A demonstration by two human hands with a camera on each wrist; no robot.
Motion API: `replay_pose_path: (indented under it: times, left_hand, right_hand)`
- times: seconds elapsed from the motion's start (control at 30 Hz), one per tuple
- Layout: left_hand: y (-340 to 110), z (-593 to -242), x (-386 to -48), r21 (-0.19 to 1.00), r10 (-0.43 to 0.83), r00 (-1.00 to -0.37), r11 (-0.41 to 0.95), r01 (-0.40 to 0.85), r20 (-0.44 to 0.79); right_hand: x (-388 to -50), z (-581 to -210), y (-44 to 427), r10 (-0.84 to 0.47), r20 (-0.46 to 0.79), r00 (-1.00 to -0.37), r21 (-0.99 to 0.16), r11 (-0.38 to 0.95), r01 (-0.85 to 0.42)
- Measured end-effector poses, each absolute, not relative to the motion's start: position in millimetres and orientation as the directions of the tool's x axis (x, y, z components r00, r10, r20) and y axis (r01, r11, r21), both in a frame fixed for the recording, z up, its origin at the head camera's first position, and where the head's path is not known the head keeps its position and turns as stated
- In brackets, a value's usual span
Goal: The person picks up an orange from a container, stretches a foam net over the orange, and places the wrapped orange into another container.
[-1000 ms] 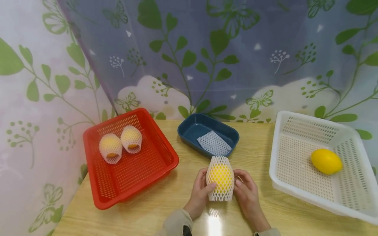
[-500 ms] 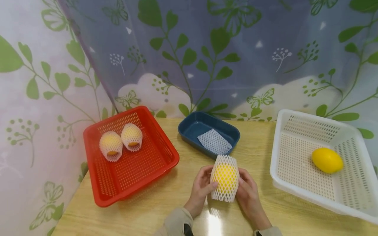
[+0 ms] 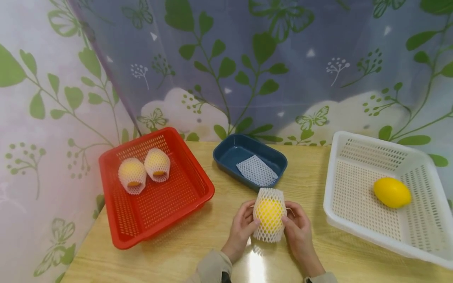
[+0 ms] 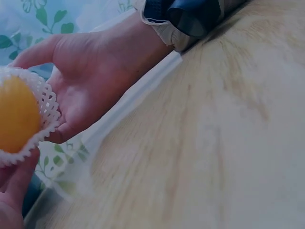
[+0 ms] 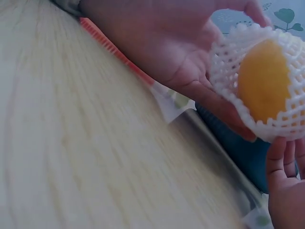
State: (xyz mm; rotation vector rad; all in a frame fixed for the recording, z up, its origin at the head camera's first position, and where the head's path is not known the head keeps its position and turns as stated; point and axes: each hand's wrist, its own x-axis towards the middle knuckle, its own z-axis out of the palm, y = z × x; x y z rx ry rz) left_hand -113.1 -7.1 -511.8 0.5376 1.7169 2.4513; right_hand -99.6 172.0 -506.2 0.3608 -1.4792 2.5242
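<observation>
Fingers of left hand [image 3: 238, 234] and right hand [image 3: 299, 236] grip a yellow fruit [image 3: 269, 214] in white netting [image 3: 269, 193] near the blue tray [image 3: 228, 152], seen from the head. Left wrist: the netting's open end shows bare fruit. Right wrist: leaf-printed cloth [image 5: 286, 18] behind.

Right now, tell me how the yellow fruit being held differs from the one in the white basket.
The held fruit sits inside a white foam net; the basket fruit is bare. The held fruit is between the left grip and the right grip; the basket fruit lies untouched on the floor of the white basket. Both are yellow and rounded.
</observation>
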Motion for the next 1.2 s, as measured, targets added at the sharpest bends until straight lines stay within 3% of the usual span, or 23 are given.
replay_pose_path:
  times: [0.27, 0.57, 0.83, 1.2]
  left_hand:
    - [-5, -513, -111, 0.911, 0.368, -0.892, -0.4, 0.104, 0.263]
    - [-1, -502, -106, 0.962, 0.381, -0.917, -0.272, 0.009, 0.116]
    - [-1, -479, -102, 0.966, 0.305, -0.948, -0.259, 0.006, 0.087]
    - [-23, -427, -92, 0.967, 0.304, -0.953, -0.243, -0.078, -0.001]
  right_hand:
    - [-99, -506, 169, 0.069, 0.299, -0.952, -0.865, -0.401, -0.301]
    - [-97, -496, 161, 0.063, 0.335, -0.94, -0.869, -0.366, -0.334]
    - [-93, -477, 158, 0.047, 0.371, -0.927, -0.887, -0.277, -0.369]
    - [-98, -443, 160, 0.012, 0.423, -0.906, -0.903, -0.075, -0.422]
